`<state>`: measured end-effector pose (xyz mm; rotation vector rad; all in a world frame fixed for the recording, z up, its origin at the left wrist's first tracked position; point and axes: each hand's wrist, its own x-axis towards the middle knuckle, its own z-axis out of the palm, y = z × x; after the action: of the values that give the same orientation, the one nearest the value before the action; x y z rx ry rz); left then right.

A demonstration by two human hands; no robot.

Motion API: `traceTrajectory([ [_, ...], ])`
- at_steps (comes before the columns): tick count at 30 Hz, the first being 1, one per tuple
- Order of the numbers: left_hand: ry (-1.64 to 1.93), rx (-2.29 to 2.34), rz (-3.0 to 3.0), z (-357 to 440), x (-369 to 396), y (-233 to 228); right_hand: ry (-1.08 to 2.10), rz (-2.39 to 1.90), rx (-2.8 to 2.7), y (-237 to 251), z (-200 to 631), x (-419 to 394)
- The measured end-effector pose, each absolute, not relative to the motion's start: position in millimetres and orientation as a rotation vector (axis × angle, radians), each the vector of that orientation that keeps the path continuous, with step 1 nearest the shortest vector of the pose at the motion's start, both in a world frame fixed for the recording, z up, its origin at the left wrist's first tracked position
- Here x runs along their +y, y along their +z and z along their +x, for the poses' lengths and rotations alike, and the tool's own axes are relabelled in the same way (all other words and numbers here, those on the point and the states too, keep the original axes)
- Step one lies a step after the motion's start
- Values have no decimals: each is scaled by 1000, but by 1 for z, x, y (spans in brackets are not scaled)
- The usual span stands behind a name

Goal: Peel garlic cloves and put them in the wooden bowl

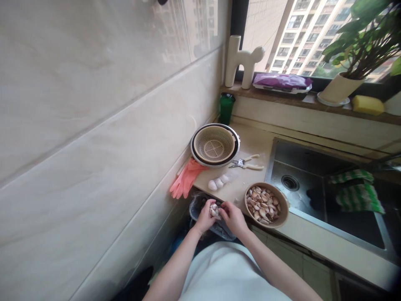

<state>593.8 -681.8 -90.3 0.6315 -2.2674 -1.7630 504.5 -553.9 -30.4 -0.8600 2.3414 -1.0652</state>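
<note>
My left hand (204, 218) is closed around a garlic bulb (214, 210), partly broken open. The fingers of my right hand (234, 218) pinch at the bulb's right side. Both hands are over a bin with a clear plastic liner (194, 205), just off the counter's front edge. To their right, a beige bowl (284, 211) holds many loose garlic cloves (262, 204), skins on. Several whole garlic bulbs (218, 182) lie in a clear bag on the counter beyond my hands. Behind them, kitchen shears (246, 163) with cream handles lie with the handles apart.
A beige strainer (214, 144) sits nested in a larger round vessel by the tiled wall. Pink rubber gloves (188, 177) hang over the counter edge. At right is a steel sink (322, 196) with a green checked cloth (359, 192). A green cup (226, 108) stands in the corner.
</note>
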Motion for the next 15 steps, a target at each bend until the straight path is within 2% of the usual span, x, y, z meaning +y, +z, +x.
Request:
traceTrajectory([
  [5,-1693,-2431,485,594,-681,-83,-1065,-677,2263,-74,507,-581],
  [15,-1736,-2409,457,591,-679,-92,-1082,-674,2188,-82,504,-574],
])
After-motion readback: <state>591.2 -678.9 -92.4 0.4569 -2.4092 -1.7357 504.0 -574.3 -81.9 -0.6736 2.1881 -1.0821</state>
